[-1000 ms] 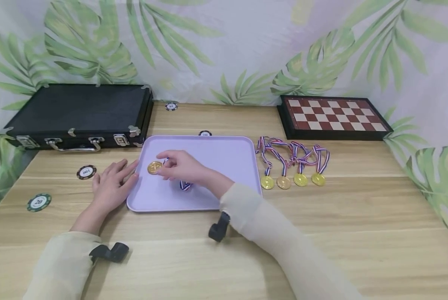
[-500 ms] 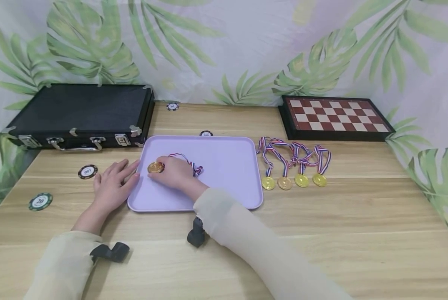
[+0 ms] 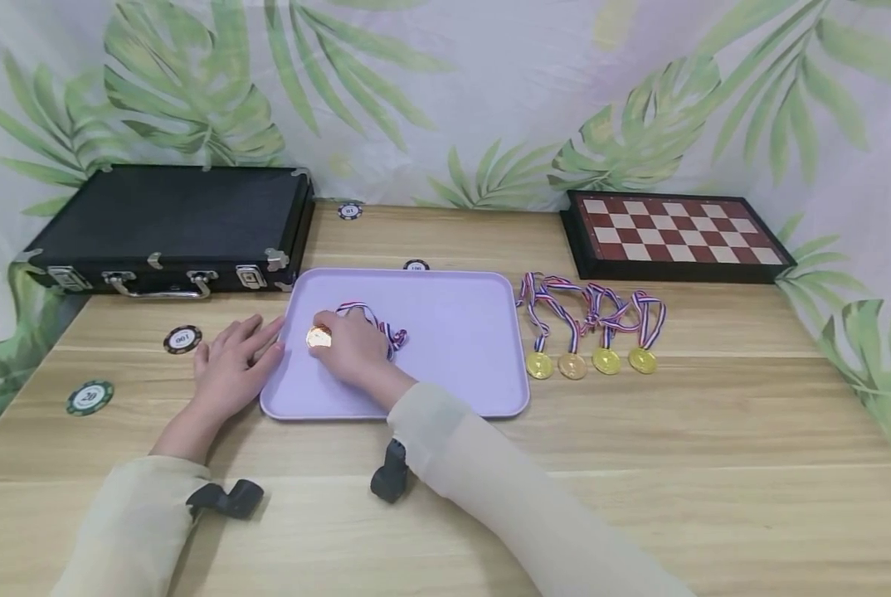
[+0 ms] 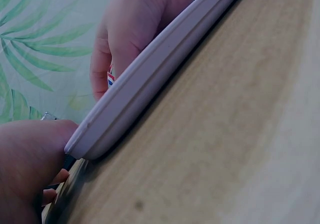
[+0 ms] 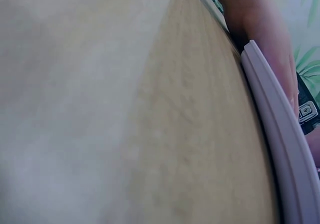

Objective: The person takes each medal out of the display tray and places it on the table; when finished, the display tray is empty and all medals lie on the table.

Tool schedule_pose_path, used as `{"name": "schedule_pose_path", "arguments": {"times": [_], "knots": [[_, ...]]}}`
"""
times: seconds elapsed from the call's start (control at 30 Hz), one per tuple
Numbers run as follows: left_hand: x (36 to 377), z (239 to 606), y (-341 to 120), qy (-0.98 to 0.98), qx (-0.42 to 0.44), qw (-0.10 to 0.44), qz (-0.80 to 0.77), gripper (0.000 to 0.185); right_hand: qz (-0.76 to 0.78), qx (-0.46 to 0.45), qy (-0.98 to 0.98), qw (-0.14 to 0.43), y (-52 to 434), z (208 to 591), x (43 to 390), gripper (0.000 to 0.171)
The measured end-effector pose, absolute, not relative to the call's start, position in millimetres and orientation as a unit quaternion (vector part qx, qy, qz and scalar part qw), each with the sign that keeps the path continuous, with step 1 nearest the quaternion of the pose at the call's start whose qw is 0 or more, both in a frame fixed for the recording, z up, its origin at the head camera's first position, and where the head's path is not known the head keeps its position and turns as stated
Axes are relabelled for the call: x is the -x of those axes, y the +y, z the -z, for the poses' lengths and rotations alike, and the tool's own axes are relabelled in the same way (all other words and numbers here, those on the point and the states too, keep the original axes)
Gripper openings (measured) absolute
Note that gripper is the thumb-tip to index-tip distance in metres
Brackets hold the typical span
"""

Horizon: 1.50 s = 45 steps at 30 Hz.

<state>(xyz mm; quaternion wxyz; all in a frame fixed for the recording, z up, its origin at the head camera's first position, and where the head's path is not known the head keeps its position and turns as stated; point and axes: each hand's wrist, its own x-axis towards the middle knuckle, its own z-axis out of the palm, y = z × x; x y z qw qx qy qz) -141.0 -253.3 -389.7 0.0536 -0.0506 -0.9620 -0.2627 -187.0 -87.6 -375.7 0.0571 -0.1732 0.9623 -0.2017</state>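
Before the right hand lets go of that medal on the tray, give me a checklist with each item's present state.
1. Medal lies inside the lilac tray, near its left side: ok.
2. Right hand is on the medal, fingers curled over it: ok.
3. Ribbon lies wholly within the tray's rim, behind the hand: ok.
4. Left hand rests flat at the tray's left edge, touching it: ok.
5. The four other medals lie in a row on the table right of the tray, apart from it: ok.
6. Whether the medal's disc lies fully flat on the tray floor: cannot tell, the fingers cover part of it.
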Motion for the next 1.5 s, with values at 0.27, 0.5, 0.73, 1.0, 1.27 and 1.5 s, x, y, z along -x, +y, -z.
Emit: {"name": "schedule_pose_path", "arguments": {"times": [0.27, 0.5, 0.73, 1.0, 1.27, 1.5], "knots": [[140, 388, -253, -0.96, 0.047, 0.058, 0.27, 0.045, 0.252, 0.273, 0.924, 0.088, -70, 374, 185, 0.041], [142, 389, -252, -0.959, 0.05, 0.048, 0.275, 0.046, 0.372, 0.339, 0.858, 0.097, -14, 351, 180, 0.048], [144, 388, -252, -0.958, 0.055, 0.042, 0.278, 0.046, 0.496, 0.317, 0.798, 0.129, 60, 308, 177, 0.044], [143, 392, -255, -0.959, 0.056, 0.044, 0.273, 0.046, 0.542, 0.32, 0.775, 0.055, 142, 276, 167, 0.044], [141, 391, -256, -0.959, 0.056, 0.041, 0.274, 0.046, 0.622, 0.307, 0.719, -0.05, 208, 246, 153, 0.048], [143, 392, -254, -0.959, 0.059, 0.036, 0.275, 0.046, 0.638, 0.203, 0.742, -0.031, 269, 247, 167, 0.044]]}}
